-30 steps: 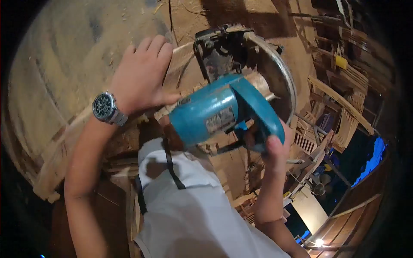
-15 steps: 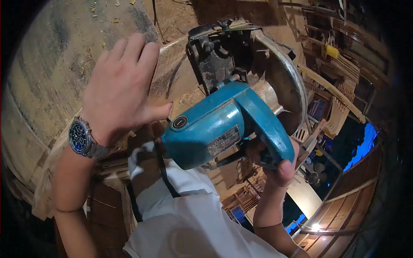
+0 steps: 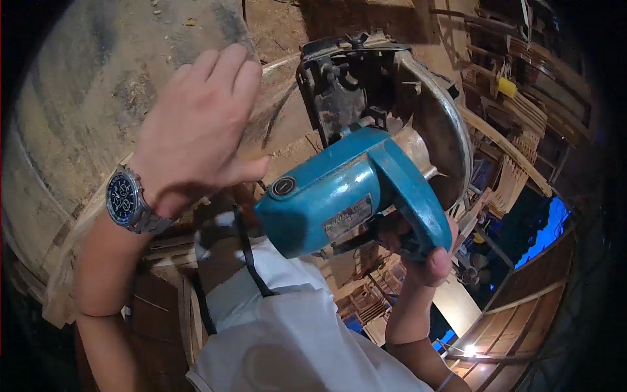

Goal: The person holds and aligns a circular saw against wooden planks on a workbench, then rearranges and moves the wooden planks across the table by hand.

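Observation:
My right hand (image 3: 421,251) is wrapped round the rear handle of a teal circular saw (image 3: 320,199), with the thumb over the handle's end. The saw's metal guard (image 3: 450,111) and dusty black base parts face up and right; its blade cannot be made out. My left hand (image 3: 202,124), with a metal watch (image 3: 126,200) on the wrist, is stretched out palm down, thumb extended near the back of the motor housing. Beneath or beside it runs a pale wooden piece (image 3: 277,98); whether the hand touches it cannot be told. A black cord (image 3: 248,255) hangs behind the saw.
A large dusty board (image 3: 85,98) with wood chips fills the left. Stacked slatted wooden parts (image 3: 516,157) and a yellow object (image 3: 507,87) are at the right. A fan (image 3: 475,264) and a bright lamp (image 3: 469,351) show at lower right.
The saw appears larger and slightly farther right than a second ago. My left hand moved down and left, then slightly back right; its thumb no longer overlaps the motor housing.

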`<state>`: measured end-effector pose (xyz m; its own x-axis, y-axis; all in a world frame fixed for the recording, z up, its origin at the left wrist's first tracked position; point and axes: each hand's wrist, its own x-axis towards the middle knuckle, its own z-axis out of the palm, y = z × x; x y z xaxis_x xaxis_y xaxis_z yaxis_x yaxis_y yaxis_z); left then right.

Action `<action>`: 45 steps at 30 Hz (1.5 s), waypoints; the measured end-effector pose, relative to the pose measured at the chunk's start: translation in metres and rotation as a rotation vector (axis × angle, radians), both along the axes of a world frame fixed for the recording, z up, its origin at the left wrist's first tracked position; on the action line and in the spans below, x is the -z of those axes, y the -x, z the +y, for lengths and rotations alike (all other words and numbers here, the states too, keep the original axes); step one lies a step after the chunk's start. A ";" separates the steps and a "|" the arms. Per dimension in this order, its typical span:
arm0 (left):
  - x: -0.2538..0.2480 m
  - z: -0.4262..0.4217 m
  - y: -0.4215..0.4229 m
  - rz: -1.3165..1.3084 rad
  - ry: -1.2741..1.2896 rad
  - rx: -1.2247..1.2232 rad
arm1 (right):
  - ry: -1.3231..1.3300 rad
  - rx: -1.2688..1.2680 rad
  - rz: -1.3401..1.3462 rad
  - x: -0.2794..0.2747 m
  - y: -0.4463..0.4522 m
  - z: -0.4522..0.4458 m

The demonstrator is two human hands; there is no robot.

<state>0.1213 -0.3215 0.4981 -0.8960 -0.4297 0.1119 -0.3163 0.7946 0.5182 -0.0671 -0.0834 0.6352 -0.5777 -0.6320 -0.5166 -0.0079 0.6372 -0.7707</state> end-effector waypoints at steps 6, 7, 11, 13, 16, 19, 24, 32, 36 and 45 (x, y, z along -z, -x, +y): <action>0.000 0.001 0.001 0.010 0.008 0.001 | -0.010 -0.006 0.029 0.000 -0.001 -0.004; 0.000 0.001 0.001 0.010 0.007 0.001 | -0.012 -0.003 0.033 0.001 -0.001 -0.004; -0.002 -0.001 0.000 -0.014 -0.024 0.019 | -0.021 -0.028 0.021 0.000 0.003 -0.005; -0.003 0.000 0.000 -0.038 -0.059 0.033 | -0.021 -0.008 0.026 0.000 0.002 -0.006; -0.004 0.000 0.001 -0.058 -0.064 0.024 | -0.016 -0.020 0.043 0.001 0.003 -0.010; -0.005 -0.002 0.002 -0.095 -0.075 0.034 | -0.002 -0.025 0.041 0.002 0.004 -0.011; 0.000 -0.001 0.003 0.037 0.003 0.008 | 0.015 -0.021 -0.011 0.001 0.003 -0.015; -0.001 -0.001 0.003 0.039 0.001 0.000 | 0.034 0.026 0.005 0.003 0.002 -0.019; -0.002 -0.002 0.002 0.030 -0.025 0.005 | 0.040 0.006 -0.014 0.004 0.004 -0.019; -0.006 -0.007 -0.001 0.016 -0.018 -0.007 | 0.081 0.024 0.002 0.002 -0.001 -0.032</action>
